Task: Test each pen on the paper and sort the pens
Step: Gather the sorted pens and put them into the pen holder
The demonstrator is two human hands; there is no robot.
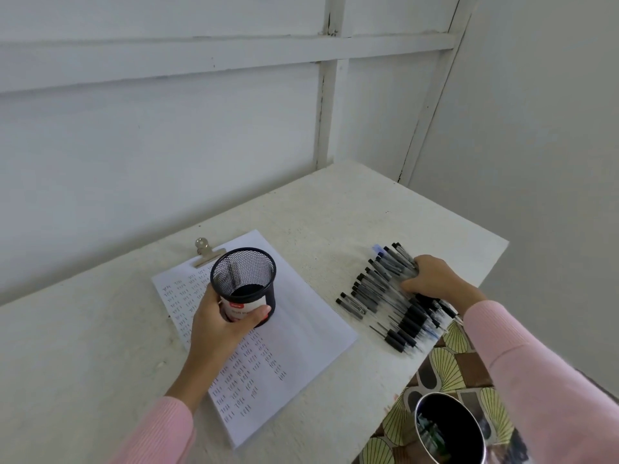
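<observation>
In left hand (221,318), mesh cup (243,279)

Bare table (326,272) lies between paper (301,333) and pens (378,296), seemingly passable.

You can't make out any wording here. The white label (242,307) on the black mesh pen cup (243,272) shows a red logo patch and dark letters, too blurred to read. Your white clipped sheet of paper (301,333) carries rows of small pen marks, none legible.
</observation>
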